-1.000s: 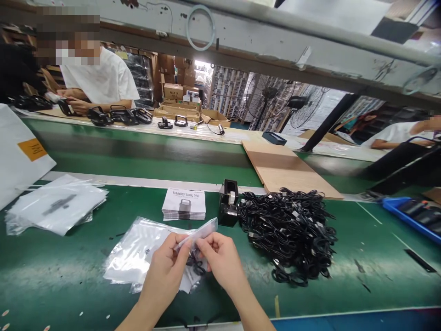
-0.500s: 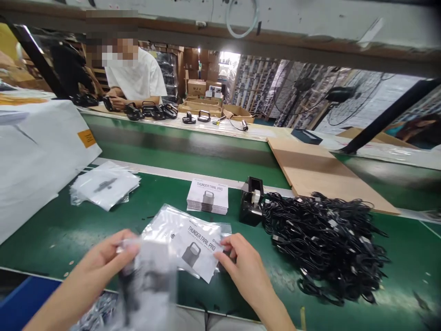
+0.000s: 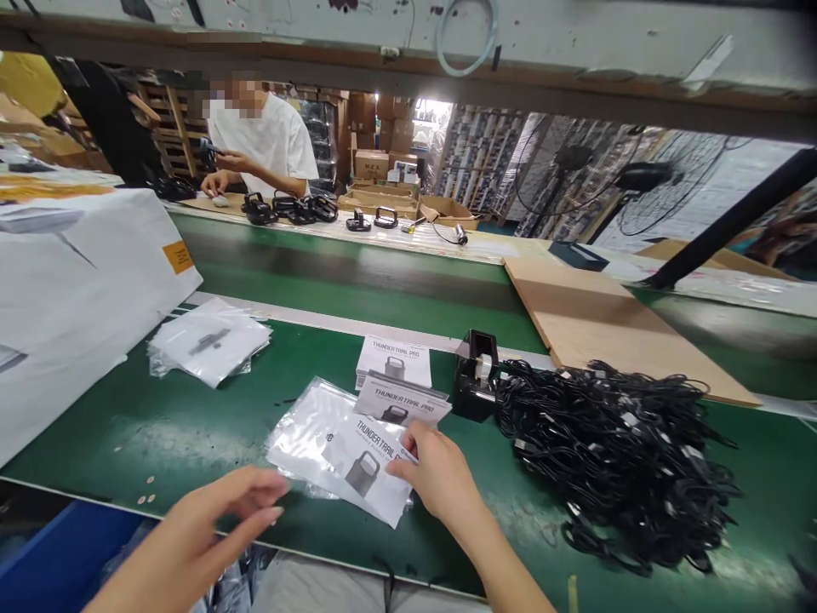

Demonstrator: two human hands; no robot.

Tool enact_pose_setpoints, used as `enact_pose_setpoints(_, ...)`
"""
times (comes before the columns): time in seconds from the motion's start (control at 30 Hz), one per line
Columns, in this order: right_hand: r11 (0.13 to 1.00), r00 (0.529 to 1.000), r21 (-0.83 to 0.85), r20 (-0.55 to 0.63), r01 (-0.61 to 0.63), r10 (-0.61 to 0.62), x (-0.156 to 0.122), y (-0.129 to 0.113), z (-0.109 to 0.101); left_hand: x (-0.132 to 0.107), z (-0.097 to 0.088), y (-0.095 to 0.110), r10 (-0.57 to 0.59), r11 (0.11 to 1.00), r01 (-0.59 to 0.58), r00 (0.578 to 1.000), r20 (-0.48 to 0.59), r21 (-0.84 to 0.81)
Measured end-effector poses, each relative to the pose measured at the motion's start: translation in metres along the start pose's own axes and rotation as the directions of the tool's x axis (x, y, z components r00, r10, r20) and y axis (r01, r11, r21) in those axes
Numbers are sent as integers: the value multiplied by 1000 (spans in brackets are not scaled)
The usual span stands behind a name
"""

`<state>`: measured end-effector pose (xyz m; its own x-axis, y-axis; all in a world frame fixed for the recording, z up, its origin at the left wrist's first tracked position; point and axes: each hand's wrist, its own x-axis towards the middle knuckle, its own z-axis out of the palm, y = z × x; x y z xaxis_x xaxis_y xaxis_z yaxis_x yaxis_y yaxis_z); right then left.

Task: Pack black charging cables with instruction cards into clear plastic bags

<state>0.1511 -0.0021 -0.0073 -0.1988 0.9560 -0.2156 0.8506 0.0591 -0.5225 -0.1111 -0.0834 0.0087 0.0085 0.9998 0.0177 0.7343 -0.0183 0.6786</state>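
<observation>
My right hand [image 3: 437,472] pinches the near edge of a white "Thunder Trail Pro" booklet [image 3: 367,464]. The booklet lies on a stack of clear plastic bags [image 3: 303,430] on the green belt [image 3: 191,434]. My left hand [image 3: 214,519] hovers over the belt's near edge, left of the bags, fingers loosely spread and holding nothing. Behind the bags stands a stack of the same booklets [image 3: 396,356], and one booklet [image 3: 402,400] lies askew against its front.
A black tape dispenser [image 3: 476,387] and a big pile of black cables [image 3: 613,460] lie to the right. Filled bags [image 3: 210,340] and a large white sheet [image 3: 77,289] are at the left, a blue bin [image 3: 57,553] below. A person [image 3: 265,145] works across the far belt.
My left hand swung a filled bag down to the lower left, and it is now empty. My right hand stays on the booklet on the bags. The view panned left.
</observation>
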Motion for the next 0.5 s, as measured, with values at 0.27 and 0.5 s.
enact_pose_setpoints(0.27,998,999,60,15,36,-37,-3,4,0,82,69,68,110,990,-117,990,-86,-75)
enact_pose_setpoints(0.5,972,995,210,0,102,-105,-12,12,-8,131,66,79,155,982,-166,981,-118,-89)
